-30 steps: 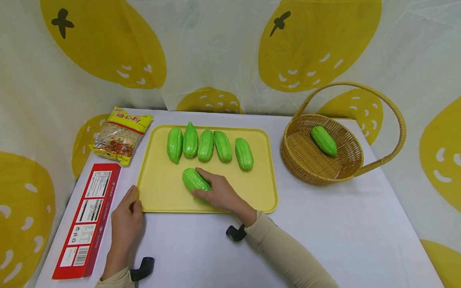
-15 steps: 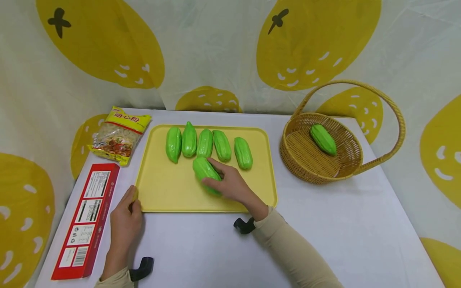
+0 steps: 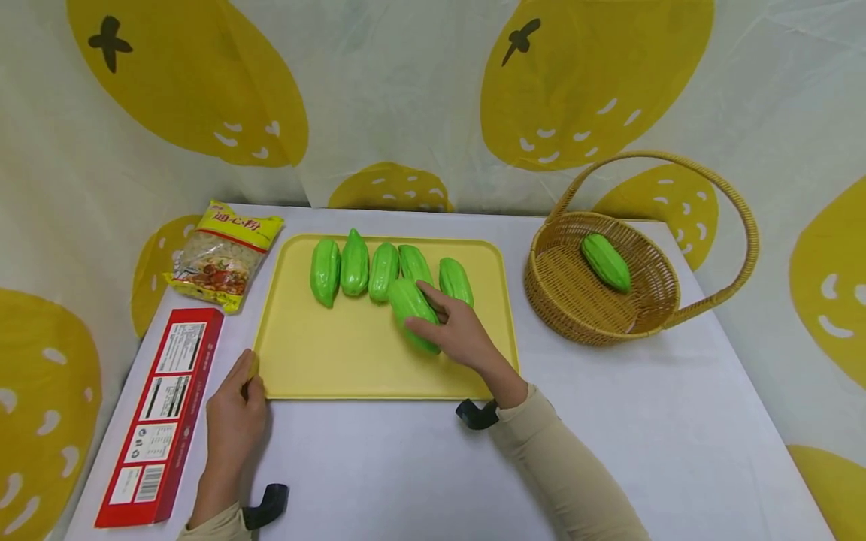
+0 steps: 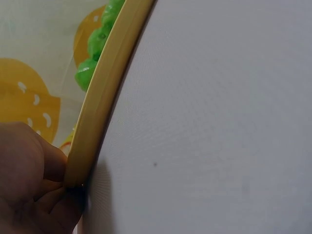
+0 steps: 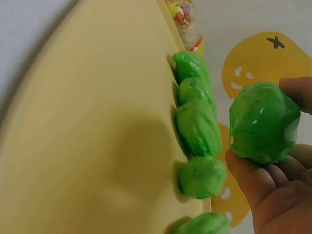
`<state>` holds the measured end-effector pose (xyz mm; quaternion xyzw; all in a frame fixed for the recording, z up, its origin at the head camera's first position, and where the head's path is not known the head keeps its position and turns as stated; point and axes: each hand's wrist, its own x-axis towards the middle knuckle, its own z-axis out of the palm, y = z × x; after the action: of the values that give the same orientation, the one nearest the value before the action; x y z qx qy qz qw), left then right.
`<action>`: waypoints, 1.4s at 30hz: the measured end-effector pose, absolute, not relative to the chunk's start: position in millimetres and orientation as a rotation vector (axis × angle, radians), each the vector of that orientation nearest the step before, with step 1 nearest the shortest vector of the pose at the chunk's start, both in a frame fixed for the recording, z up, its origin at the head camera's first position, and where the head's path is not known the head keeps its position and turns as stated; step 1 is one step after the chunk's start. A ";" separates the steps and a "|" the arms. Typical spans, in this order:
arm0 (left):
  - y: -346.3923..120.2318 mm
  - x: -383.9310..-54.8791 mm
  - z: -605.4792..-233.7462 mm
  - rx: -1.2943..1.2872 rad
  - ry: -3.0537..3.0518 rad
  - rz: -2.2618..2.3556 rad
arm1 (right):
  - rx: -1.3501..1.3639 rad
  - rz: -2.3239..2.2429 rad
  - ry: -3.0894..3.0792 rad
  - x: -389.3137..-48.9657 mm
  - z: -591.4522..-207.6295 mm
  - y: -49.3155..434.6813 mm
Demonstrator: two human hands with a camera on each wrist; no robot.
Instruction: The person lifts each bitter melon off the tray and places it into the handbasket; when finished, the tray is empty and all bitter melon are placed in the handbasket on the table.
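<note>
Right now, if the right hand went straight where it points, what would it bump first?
The right hand would likely bump the row's middle gourd on the tray, held gourd first. It looks lifted, though, and depth is unclear, so it might pass over.

At your eight o'clock in the head view lies a long red box [image 3: 162, 418] (barcode [image 3: 150, 482] at the end nearest you) on the white surface [image 3: 379, 466]. At nine, just beyond it, you have a yellow-and-clear bag [image 3: 225, 257]. At twelve, pale cloth [image 3: 399, 83] shows large yellow fruits [image 3: 595, 83].
</note>
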<state>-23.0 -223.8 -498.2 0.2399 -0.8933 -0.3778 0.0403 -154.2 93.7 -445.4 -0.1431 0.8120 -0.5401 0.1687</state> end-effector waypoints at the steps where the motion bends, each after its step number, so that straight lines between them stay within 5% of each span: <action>1: -223.8 -22.7 -498.2 0.735 -2.738 -1.151 | -0.405 -1.545 2.306 -155.3 -444.0 95.7; 42: -225.1 -24.1 -499.8 0.720 -2.741 -1.146 | -0.189 -1.622 2.484 -169.7 -407.7 206.6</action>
<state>-24.1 -225.1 -499.8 0.2352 -0.8958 -0.3747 0.0421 -169.7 206.6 -407.7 -0.0635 0.8326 -0.5437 0.0847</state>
